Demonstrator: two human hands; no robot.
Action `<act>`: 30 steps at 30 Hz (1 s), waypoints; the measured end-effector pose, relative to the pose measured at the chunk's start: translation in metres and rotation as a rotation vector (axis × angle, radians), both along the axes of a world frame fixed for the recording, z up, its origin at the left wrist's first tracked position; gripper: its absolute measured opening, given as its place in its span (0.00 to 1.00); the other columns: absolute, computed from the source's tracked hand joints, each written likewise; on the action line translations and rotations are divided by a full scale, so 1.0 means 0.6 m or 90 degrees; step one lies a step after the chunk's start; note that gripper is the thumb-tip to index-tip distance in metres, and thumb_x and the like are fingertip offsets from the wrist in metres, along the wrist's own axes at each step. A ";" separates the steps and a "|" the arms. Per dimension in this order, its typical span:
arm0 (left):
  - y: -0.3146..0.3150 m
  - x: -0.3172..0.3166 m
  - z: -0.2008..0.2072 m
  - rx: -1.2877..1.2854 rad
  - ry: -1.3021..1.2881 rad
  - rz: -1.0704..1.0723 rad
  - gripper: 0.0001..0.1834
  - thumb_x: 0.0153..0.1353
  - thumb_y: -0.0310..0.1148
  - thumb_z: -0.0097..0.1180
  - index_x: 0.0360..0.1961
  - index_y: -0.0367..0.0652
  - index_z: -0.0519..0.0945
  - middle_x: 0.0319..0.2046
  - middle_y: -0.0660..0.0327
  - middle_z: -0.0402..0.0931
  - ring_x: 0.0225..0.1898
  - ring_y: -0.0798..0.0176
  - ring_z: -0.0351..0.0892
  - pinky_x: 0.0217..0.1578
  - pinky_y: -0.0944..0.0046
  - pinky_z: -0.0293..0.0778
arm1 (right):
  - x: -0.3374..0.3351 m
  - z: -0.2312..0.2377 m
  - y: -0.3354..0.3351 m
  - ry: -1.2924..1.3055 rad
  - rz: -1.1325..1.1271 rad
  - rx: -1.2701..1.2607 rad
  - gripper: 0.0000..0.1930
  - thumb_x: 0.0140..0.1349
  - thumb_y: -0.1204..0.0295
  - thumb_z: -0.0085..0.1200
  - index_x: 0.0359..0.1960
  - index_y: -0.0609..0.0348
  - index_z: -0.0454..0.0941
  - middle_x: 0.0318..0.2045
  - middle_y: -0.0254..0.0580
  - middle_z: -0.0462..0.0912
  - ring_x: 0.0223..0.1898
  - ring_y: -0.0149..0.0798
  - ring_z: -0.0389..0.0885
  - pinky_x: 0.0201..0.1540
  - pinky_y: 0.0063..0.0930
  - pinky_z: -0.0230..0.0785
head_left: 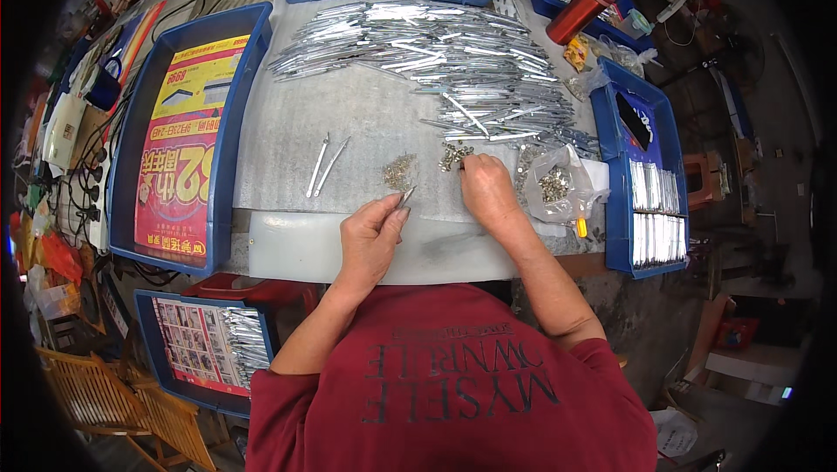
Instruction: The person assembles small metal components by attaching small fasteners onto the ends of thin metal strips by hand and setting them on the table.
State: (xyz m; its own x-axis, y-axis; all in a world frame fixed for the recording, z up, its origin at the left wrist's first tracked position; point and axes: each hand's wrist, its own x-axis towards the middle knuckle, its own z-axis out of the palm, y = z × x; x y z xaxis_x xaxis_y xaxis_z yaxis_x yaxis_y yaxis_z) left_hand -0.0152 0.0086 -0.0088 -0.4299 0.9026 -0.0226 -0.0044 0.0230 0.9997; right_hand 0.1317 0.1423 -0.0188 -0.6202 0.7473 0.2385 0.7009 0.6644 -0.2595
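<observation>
My left hand (371,230) is closed, thumb against fingers, on a slim metal piece (407,197) whose pointed end sticks out. Just beyond it lies a loose heap of tiny gold-coloured parts (399,172). With fingertips pinched together, my right hand (490,193) touches the edge of a small pile of brassy metal bits (454,155); whatever is in the pinch is too small to make out. Two slim silver strips (326,167) lie apart to the left. A large heap of similar silver strips (436,54) covers the far side of the table.
A clear plastic bag (558,186) of small metal parts lies right of my right hand, near a yellow-tipped object (581,227). Blue trays (241,115) flank the work surface; the right tray (645,261) holds stacked strips. A red cylinder (581,12) stands far right.
</observation>
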 end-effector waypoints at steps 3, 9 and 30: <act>0.000 -0.001 -0.001 -0.008 -0.008 0.005 0.10 0.51 0.24 0.53 0.37 0.33 0.75 0.21 0.63 0.70 0.18 0.76 0.66 0.18 0.76 0.64 | 0.006 0.023 0.004 0.084 -0.005 -0.110 0.04 0.46 0.77 0.47 0.22 0.66 0.71 0.22 0.53 0.74 0.29 0.51 0.73 0.34 0.37 0.66; 0.000 -0.001 -0.006 0.003 -0.020 0.013 0.10 0.52 0.23 0.52 0.37 0.33 0.75 0.21 0.63 0.70 0.18 0.76 0.66 0.18 0.76 0.64 | 0.011 0.025 0.007 0.106 -0.026 -0.164 0.06 0.48 0.75 0.50 0.27 0.66 0.74 0.25 0.51 0.75 0.30 0.49 0.74 0.34 0.36 0.65; 0.006 0.003 0.004 0.047 0.039 0.011 0.09 0.52 0.22 0.50 0.37 0.33 0.74 0.19 0.64 0.67 0.17 0.75 0.63 0.18 0.76 0.61 | -0.003 -0.001 0.001 0.024 0.000 0.024 0.01 0.43 0.80 0.44 0.19 0.65 0.69 0.19 0.53 0.73 0.24 0.49 0.73 0.31 0.36 0.66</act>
State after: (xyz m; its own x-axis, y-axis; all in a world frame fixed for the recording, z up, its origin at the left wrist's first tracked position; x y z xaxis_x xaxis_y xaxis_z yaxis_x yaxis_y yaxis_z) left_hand -0.0132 0.0121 -0.0063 -0.4443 0.8931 0.0708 0.0567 -0.0509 0.9971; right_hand 0.1302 0.1430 -0.0193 -0.6102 0.7375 0.2895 0.6913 0.6741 -0.2602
